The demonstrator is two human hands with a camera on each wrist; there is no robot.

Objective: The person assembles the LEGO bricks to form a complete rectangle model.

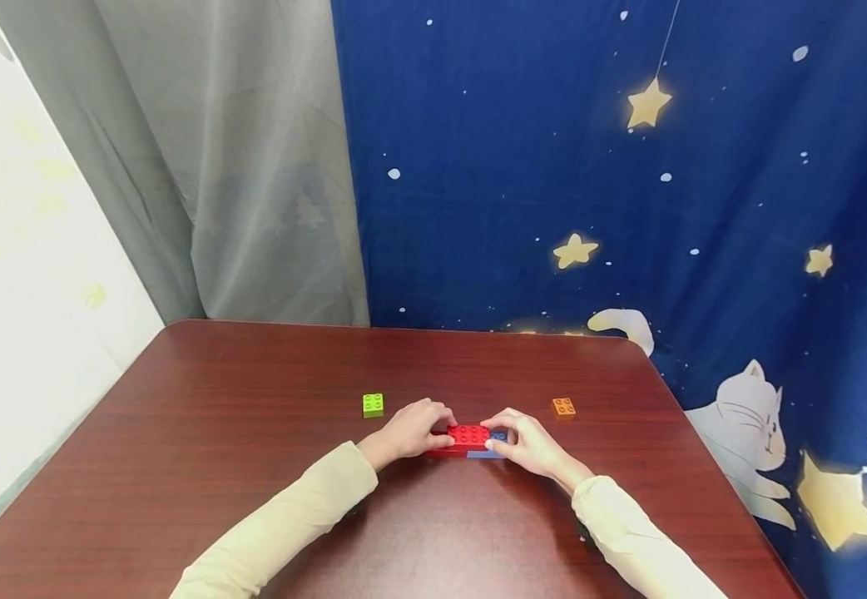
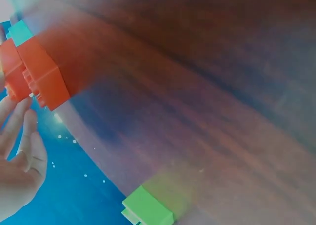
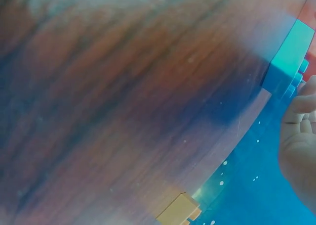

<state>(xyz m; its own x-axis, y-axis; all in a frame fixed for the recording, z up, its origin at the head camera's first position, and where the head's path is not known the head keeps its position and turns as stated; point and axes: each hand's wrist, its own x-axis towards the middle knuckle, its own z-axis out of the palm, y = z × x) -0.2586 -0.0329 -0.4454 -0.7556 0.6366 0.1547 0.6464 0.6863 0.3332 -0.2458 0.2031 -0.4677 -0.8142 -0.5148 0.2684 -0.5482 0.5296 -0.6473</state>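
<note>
A red toy building brick point(image 1: 469, 436) with studs on top lies across a lower red brick point(image 1: 444, 453) and a blue brick point(image 1: 484, 455), which sit end to end on the table. At its left end, my left hand point(image 1: 409, 428) pinches the upper red brick between thumb and fingers. My right hand point(image 1: 532, 446) pinches that same brick from the right, above the blue one. Seen from the left wrist, the upper brick point(image 2: 11, 69) sits against the lower red brick point(image 2: 47, 74). Blue studs show below the hand in the right wrist view.
A small green brick point(image 1: 373, 406) stands beyond my left hand, and a small orange brick point(image 1: 564, 408) beyond the right one. The brown table point(image 1: 254, 391) ends at a grey curtain point(image 1: 276, 166) and a blue starry curtain point(image 1: 493, 166).
</note>
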